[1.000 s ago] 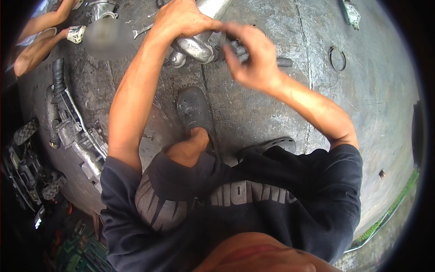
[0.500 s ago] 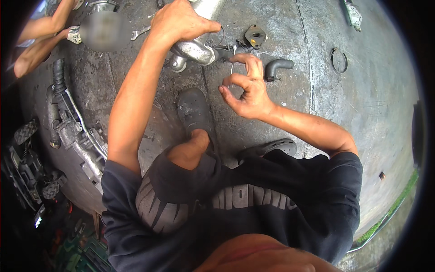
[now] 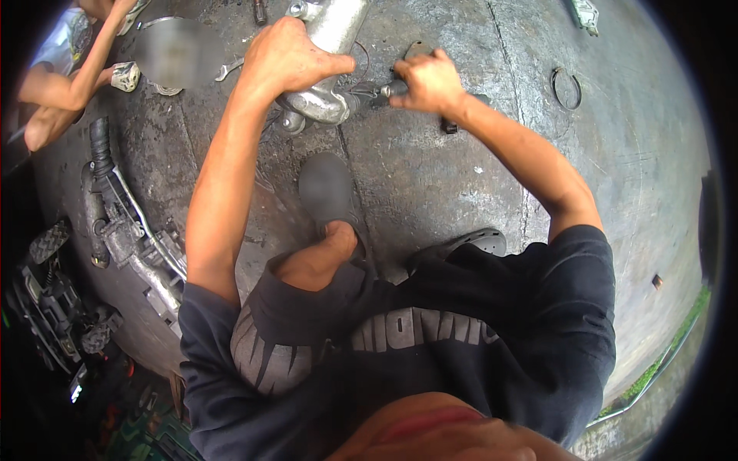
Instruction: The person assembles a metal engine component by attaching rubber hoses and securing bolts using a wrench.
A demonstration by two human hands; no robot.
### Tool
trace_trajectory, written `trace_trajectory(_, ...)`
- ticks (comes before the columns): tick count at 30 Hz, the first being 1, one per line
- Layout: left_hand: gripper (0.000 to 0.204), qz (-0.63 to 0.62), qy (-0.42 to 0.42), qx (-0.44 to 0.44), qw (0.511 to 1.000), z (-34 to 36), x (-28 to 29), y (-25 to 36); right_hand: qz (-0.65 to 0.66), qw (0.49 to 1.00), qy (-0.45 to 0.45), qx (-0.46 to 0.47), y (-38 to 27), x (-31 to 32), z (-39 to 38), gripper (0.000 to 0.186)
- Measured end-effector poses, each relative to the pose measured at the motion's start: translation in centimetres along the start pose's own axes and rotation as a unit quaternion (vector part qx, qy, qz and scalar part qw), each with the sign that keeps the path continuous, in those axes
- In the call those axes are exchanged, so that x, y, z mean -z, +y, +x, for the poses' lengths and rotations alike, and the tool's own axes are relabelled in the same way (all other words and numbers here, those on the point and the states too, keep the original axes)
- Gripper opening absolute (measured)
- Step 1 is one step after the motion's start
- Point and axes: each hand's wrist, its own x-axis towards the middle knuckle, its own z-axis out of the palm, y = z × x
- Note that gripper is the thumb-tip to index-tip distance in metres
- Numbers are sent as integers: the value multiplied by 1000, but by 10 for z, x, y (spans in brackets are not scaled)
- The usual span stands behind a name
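Observation:
A silvery cast metal pipe part lies ahead of me, its rounded lower end pointing my way. My left hand wraps its left side, thumb stretched to the right over the metal. A thin dark wire loop stands beside the thumb. Just right of the part, my right hand is closed at a dark fitting with a small metal end; the fingers cover what they hold. Behind that hand shows part of a flat flange plate. A dark elbow hose is mostly hidden under the wrist.
An open-ended spanner lies left of the part. A metal ring clamp is on the concrete at right. A long metal assembly with a ribbed hose lies at left, near dark machinery. Another person's gloved hand is at upper left.
My right hand has moved forward and closed over the fitting, from a loose curl around a thin metal piece. My left hand stays on the metal part, which sits slightly further left in view.

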Motion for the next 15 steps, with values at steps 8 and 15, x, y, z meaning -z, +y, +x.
trace_trajectory(8,61,6,16,-6,1000,-17,2,23,-29,980,158,-117,12,62,34,49)
trace_trajectory(15,62,6,28,-10,1000,-16,0,25,658,734,76,-149,4,41,28,37)
